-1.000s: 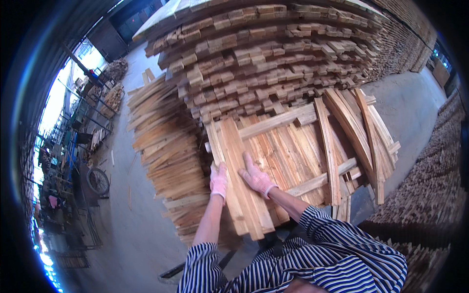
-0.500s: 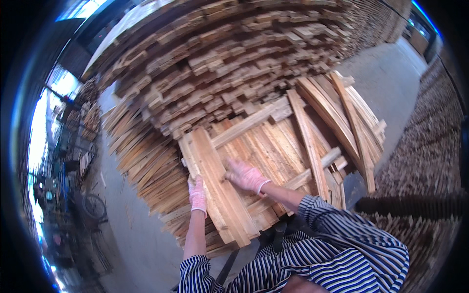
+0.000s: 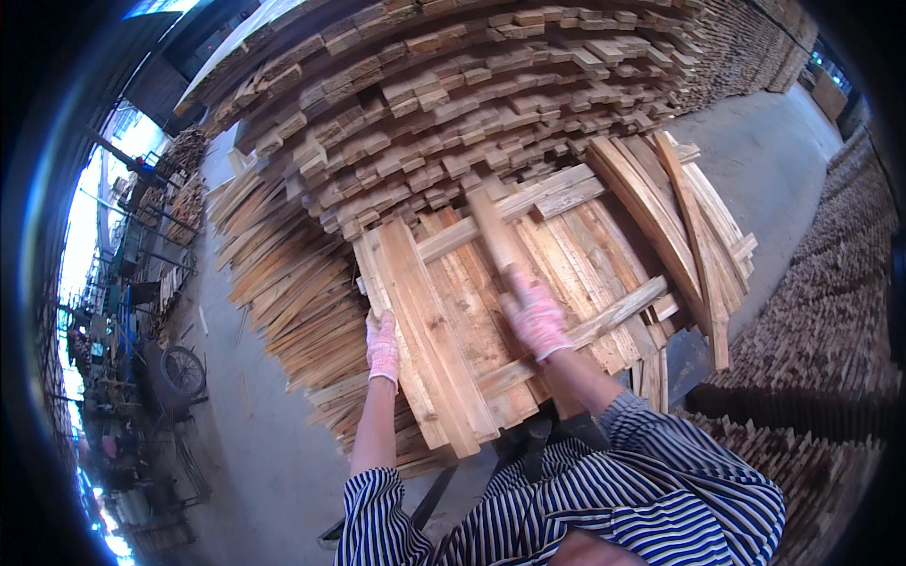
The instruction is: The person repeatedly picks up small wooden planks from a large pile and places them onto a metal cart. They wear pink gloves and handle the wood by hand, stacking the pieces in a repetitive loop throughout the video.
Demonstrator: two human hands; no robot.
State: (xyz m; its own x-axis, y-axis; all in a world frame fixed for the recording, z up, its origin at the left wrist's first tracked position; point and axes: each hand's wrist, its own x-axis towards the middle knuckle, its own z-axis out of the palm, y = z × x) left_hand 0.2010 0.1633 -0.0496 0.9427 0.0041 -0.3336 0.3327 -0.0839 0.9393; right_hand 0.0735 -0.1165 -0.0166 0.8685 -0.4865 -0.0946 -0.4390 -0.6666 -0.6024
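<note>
My left hand, in a pink-and-white glove, is closed round the outer edge of the leftmost light wooden boards, which lie side by side. In a matching glove, my right hand is closed on a narrow loose board. That board slants across the layer of planks, its far end near the big stack and its near end toward my body. Crosswise slats lie over the planks. My right fingers are partly blurred.
A tall stack of boards rises just beyond. Thin strips fan out at the left. More boards lean at the right of the pile, and another stack stands farther right. A wheel shows on the far left.
My right hand has moved right from the left boards and now grips a narrow board. The slanting board farther right has left its place. My left hand keeps its hold.
</note>
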